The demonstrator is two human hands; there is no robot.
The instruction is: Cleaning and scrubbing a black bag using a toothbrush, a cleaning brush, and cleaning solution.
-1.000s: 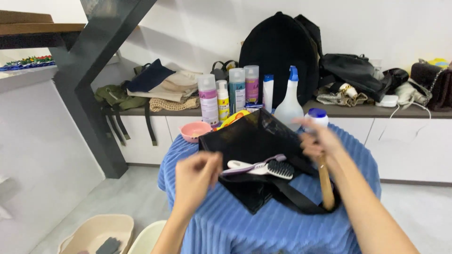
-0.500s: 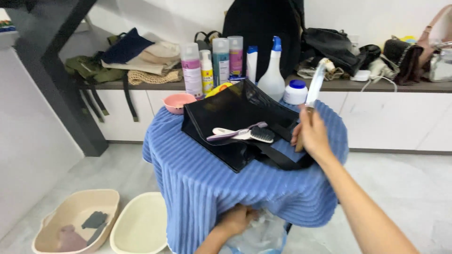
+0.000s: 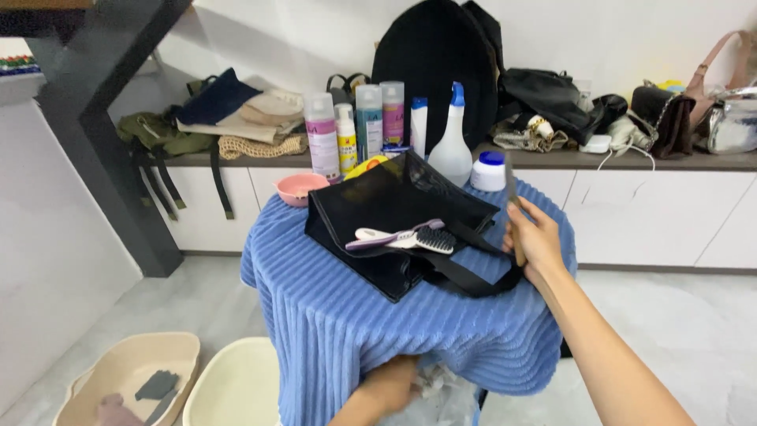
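Your right hand (image 3: 535, 237), right of centre, is gripping a tool handle (image 3: 514, 207) held nearly upright; the black bag (image 3: 394, 207) sits just left of it on the blue-covered desk (image 3: 378, 331). Your left hand (image 3: 390, 383) at the bottom edge is under the cloth by some clear plastic (image 3: 441, 390); can't tell its grip.

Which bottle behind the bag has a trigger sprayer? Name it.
The white spray bottle with the blue trigger head, at the right end of the row. The other bottles are straight cans and tubes with plain caps.
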